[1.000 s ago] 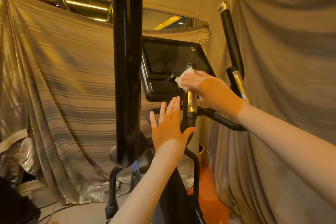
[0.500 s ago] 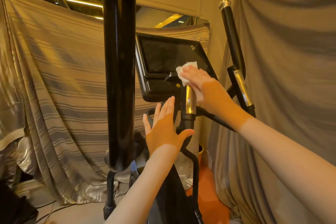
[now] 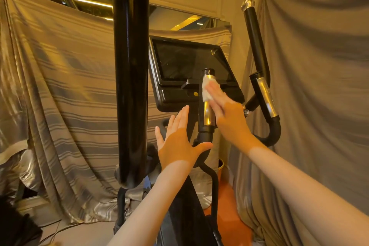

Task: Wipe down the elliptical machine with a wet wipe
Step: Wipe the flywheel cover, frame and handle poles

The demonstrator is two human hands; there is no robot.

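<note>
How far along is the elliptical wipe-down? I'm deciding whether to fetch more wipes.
Nothing shows as finished; wiped surfaces can't be told from unwiped ones. In hand: the right hand presses the wet wipe with straight fingers against the chrome centre grip. The left hand is open and holds nothing. Probably left: the console screen, the right handlebar and the big black bar.

Setting: indoor exercise room, gym-like. Evidence: elliptical machine (image 3: 199, 195) with console screen (image 3: 187, 64) and chrome-banded handlebars (image 3: 263, 96). Striped drapes (image 3: 65, 90) cover walls left and far; grey cloth (image 3: 319, 86) right.
</note>
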